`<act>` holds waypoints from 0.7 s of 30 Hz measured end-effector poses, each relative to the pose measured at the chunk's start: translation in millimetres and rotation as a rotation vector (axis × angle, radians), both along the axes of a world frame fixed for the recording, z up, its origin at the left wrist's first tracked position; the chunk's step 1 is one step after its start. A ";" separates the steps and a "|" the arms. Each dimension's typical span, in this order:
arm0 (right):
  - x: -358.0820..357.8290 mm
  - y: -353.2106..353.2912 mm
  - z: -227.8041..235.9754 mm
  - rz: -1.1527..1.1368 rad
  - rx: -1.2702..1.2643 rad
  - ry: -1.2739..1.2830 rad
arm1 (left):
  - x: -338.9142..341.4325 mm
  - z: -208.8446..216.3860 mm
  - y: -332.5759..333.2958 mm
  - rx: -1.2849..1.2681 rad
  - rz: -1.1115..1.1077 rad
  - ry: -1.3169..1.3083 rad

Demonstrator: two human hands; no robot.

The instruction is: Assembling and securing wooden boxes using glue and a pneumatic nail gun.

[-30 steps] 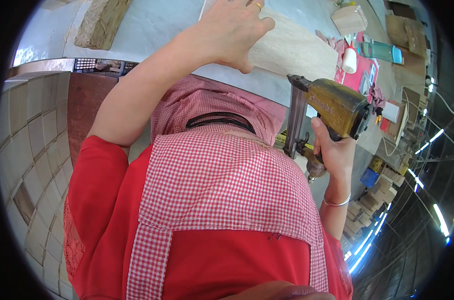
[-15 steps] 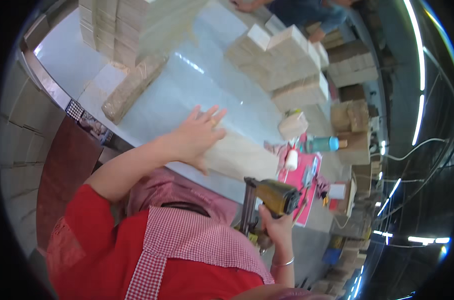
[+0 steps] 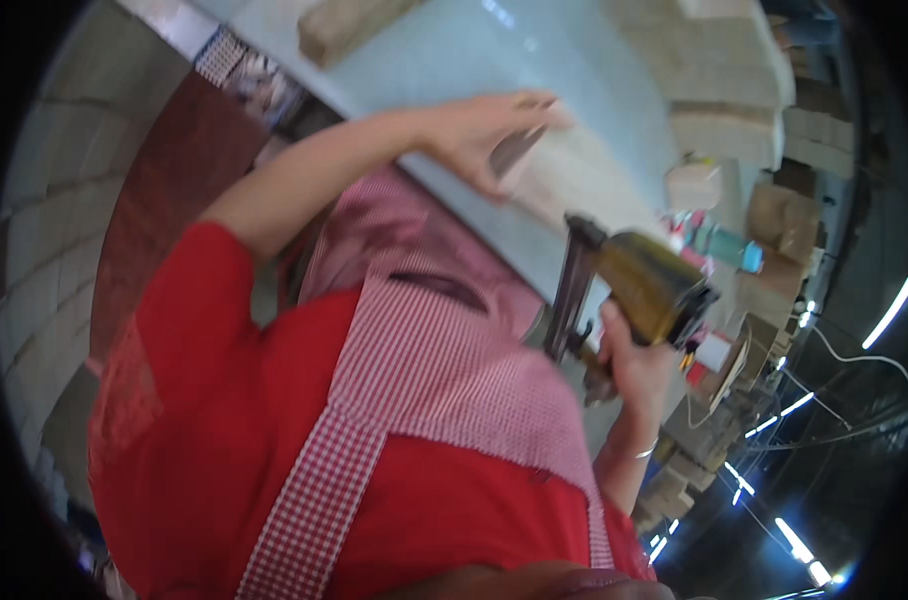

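Observation:
A long pale wooden box-like piece (image 3: 594, 180) lies near the table's front edge. My left hand (image 3: 489, 140) grips its left end, fingers over the top and thumb on the near side. A dark patch shows between thumb and fingers; whether it is a hollow or a shadow I cannot tell. My right hand (image 3: 639, 360) is closed round the handle of a nail gun (image 3: 649, 285) with a yellow-brown body and a dark magazine. The gun's nose is beside the near right part of the piece; whether they touch is unclear.
Pale wooden blocks (image 3: 724, 135) are stacked at the far right of the light blue table (image 3: 454, 60). A brown wrapped bar (image 3: 349, 30) lies at the back left. A teal bottle (image 3: 729, 248) and cardboard boxes (image 3: 784, 225) stand to the right.
The view has swung, so table and hands sit higher and further right. My left hand's spread fingers have closed round the piece's end. The nail gun stays in my right hand.

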State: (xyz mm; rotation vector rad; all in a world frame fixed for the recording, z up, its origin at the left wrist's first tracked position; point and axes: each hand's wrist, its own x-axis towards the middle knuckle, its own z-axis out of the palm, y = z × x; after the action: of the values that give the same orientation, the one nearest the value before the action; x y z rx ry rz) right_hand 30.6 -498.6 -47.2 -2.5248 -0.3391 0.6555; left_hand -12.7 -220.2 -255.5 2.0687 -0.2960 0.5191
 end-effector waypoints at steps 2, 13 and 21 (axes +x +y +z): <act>-9.4 12.8 -2.9 0.015 0.002 0.031 | -0.6 3.6 -7.3 -0.062 -0.005 0.067; -15.5 27.4 -13.8 0.153 0.062 0.036 | -4.6 -4.4 -17.2 -0.121 0.054 0.049; -21.3 33.5 -11.2 0.076 0.083 0.040 | -1.7 -5.6 -16.2 -0.096 0.079 0.024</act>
State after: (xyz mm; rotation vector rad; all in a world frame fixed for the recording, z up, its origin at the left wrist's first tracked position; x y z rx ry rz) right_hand 9.4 -465.1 -58.4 -2.4264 -0.4405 0.7058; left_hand -14.4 -236.4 -261.1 1.9981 -0.1729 0.5450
